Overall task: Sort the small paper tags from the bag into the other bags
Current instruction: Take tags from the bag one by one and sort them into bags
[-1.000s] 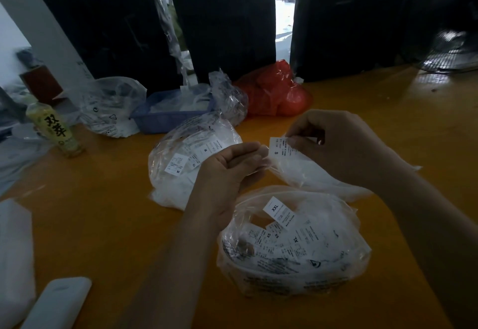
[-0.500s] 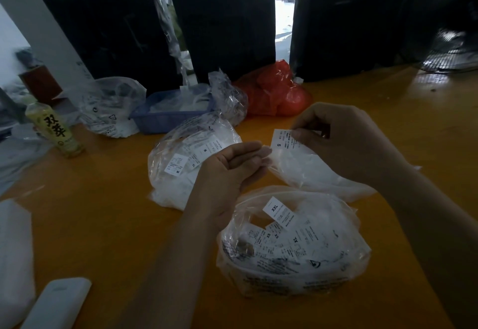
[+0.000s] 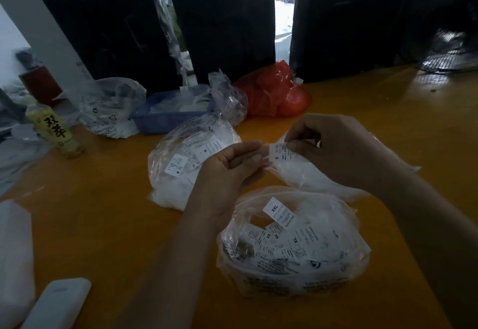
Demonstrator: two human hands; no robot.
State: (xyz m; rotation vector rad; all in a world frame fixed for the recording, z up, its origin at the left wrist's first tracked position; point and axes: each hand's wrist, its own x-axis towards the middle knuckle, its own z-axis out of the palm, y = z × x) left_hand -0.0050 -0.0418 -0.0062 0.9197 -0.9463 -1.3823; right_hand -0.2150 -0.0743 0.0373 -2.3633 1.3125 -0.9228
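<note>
A white paper tag (image 3: 280,154) marked S is pinched at its right end by my right hand (image 3: 333,147). My left hand (image 3: 232,171) has its fingertips curled at the tag's left end, touching it. Under both hands lies a clear bag (image 3: 310,181) with white contents. In front of me sits a clear bag (image 3: 292,248) full of mixed tags marked XXL, XS and XL. A third clear bag (image 3: 181,163) with tags marked M and XL lies to the left of my left hand.
On the orange table (image 3: 108,225) stand a blue basket (image 3: 165,119), a red bag (image 3: 274,90), further clear bags (image 3: 111,106), a green drink bottle (image 3: 54,132) and a white object (image 3: 57,303) near the front left. Black bundles (image 3: 222,21) line the back edge.
My right hand lifted the S tag slightly and then brought it back toward my left hand. The bags have not moved.
</note>
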